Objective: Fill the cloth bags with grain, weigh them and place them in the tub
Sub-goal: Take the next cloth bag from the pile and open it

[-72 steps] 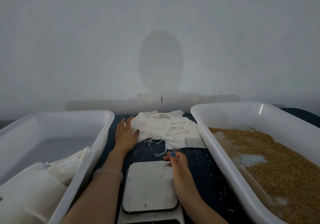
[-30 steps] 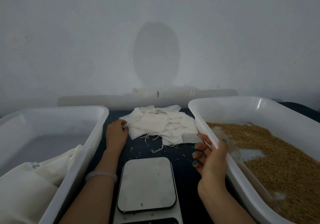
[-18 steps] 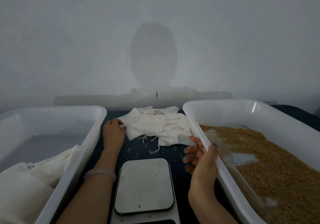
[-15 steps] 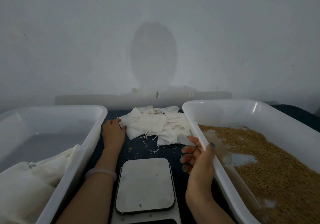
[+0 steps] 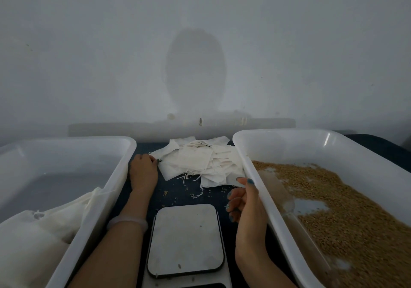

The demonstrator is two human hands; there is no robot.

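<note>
Pile of empty cloth bags (image 5: 200, 161) lying flat on dark tabletop (image 5: 213, 198), between left tub (image 5: 124, 152) and grain tub (image 5: 242, 152), just beyond scale (image 5: 185, 238). Left hand (image 5: 143, 172) knuckles-up at left corner of pile, fingers (image 5: 153, 159) curled tight and, by appearance, pinching that corner. Right hand (image 5: 244, 203) beside near rim of grain tub, fingers (image 5: 233, 198) loosely curled, thumb and forefinger close together at near right corner of pile; impossible to tell whether any cloth caught between them. Scale platform bare apart from a few stray kernels. Filled bags (image 5: 33, 232) already heaped in near end of left tub; grain (image 5: 333, 210) spread thin in grain tub, floor showing in patches.

Handling, as judged: thin, limp, nearly weightless; sheets prone to cling and lift in twos. Best taken by one free corner or by hem at mouth, peeled off singly, then spread open at mouth for filling. Once filled, heavier, slumping, liable to spill unless held mouth-up.

Orientation: bags roughly square, so no marked long axis; stacked askew, fanned at differing angles, corners pointing several ways. Drawstrings (image 5: 189, 176) trailing from near edge toward scale, suggesting mouths turned toward person for at least some; not certain for those underneath.
</note>
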